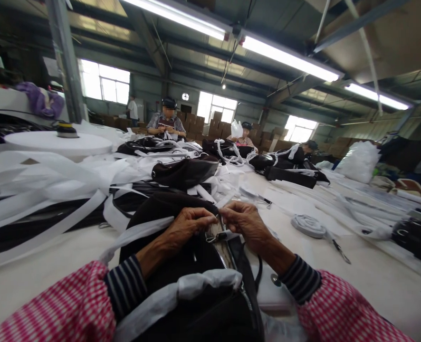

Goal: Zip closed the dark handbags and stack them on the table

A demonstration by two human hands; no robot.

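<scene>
A black handbag (153, 308) lies on the table in front of me, its zipper (223, 256) partly open and a light lining showing in the gap. Its handle (196, 285) is wrapped in white material. At the far end of the opening, my left hand (187, 225) pinches the edge on the left side. Facing it closely, my right hand (244, 225) has thumb and fingers closed on the right side of the same end. A metal clasp (215, 237) hangs just below the fingertips. Any small part between the fingertips is too hidden to name.
White strips (46, 190) and a large white roll (57, 142) cover the left. More black bags (185, 171) lie ahead. A coiled strap (308, 225) with a metal hook sits at right. Across the table, a co-worker (166, 123) handles something.
</scene>
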